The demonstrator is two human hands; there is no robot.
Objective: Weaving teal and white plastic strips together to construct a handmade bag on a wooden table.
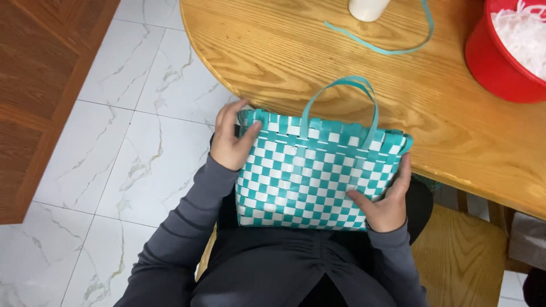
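- The left hand grips the upper left corner of a woven basket, thumb laid across the checkered face, fingers curled over the rim and reaching behind it
- The right hand holds the lower right corner of the same basket, thumb pressed flat on the front weave, the other fingers wrapped round the side edge
- Between the two hands the basket lies tilted on the person's lap, its broad teal-and-white checkered side turned up toward the camera, its rim leaning against the edge of the wooden table
- Up from the left hand's fingertips and across the rim, two teal strap handles arch over the basket's mouth and onto the table top
- Farther beyond the handles, well apart from either hand, a loose teal strip curves on the table; just beside its left end stands the base of a white cylinder
- Up and outward from the right hand, a red bucket sits on the table, filled with shredded white material
- Under the right forearm shows a wooden chair seat
- Outward of the left hand lies white marbled floor tile, with brown wood panelling past it
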